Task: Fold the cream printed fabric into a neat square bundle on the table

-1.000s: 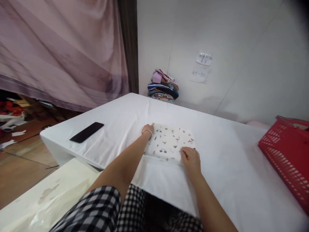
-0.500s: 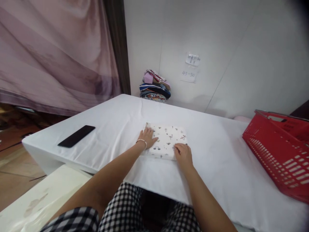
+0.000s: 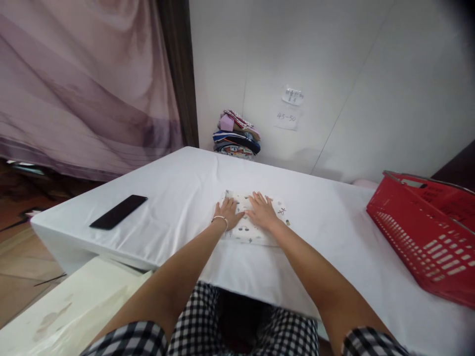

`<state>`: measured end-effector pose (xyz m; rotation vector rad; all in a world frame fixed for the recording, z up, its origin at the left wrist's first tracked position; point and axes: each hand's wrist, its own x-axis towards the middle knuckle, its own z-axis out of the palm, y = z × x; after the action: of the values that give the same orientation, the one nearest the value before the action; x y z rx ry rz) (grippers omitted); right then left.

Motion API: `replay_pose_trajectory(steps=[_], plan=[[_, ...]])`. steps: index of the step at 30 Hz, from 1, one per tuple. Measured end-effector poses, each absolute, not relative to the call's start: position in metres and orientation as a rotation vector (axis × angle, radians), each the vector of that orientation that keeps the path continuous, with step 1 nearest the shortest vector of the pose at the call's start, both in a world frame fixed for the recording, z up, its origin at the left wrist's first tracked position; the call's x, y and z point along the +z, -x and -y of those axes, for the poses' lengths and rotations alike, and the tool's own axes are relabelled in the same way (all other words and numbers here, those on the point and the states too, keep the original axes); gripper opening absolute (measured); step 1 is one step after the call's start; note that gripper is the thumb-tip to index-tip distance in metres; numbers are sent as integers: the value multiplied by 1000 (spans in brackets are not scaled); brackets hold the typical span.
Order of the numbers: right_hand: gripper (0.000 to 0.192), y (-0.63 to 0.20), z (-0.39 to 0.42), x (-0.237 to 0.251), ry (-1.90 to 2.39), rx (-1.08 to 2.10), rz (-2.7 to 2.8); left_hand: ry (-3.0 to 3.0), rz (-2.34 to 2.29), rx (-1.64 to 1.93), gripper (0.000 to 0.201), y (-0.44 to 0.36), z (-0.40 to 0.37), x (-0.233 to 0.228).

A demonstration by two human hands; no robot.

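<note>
1. Both hands lie spread on a folded white printed cloth (image 3: 252, 234), palms down and grasping nothing; the left hand (image 3: 228, 212) covers its left part, the right hand (image 3: 261, 211) its middle, thumb tips close together.
2. The right hand, its fingers curled at the cloth's near right corner half a second ago, now rests flat, farther in and beside the left. The change suggests pressing or smoothing rather than handling an edge.
3. The cloth lies flat beneath the hands on the white-covered surface (image 3: 326, 217), directly before the person. Its long axis appears to run side to side, left hand to right, though the slanted view leaves some doubt; no clear front end shows.
4. A black slab (image 3: 118, 211) lies well left of the hands, a red basket (image 3: 419, 237) stands well to their right, and folded fabrics (image 3: 237, 137) are piled beyond them, near the wall.
</note>
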<state>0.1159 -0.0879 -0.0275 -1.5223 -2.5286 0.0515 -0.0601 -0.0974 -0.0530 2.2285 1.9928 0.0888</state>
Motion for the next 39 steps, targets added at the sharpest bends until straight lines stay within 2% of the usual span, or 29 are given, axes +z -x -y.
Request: replay_pose_trajectory(steps=[4,9,16,27,33,39], plan=[[68,-149,52,-49,2023,249,2343,-2220,-1959,94,70,63,95,-57],[71,-166,40,-65,2042,286,2321,-2221,-1950,120,69,63,93,-60],[67,-157,48,-47,2092,361,2330,-2211,-1955,108,67,61,96,-55],[45,-174,134,-54,1826,178,2359,-2211,-1940,103,66,64,92,-58],[55,-199,190,-68,1404,32,2530,-2161,-1851,241,62,70,94,-50],[47,-217,195,-72,1448,18,2498,-2345,-1679,362,63,80,145,-46]])
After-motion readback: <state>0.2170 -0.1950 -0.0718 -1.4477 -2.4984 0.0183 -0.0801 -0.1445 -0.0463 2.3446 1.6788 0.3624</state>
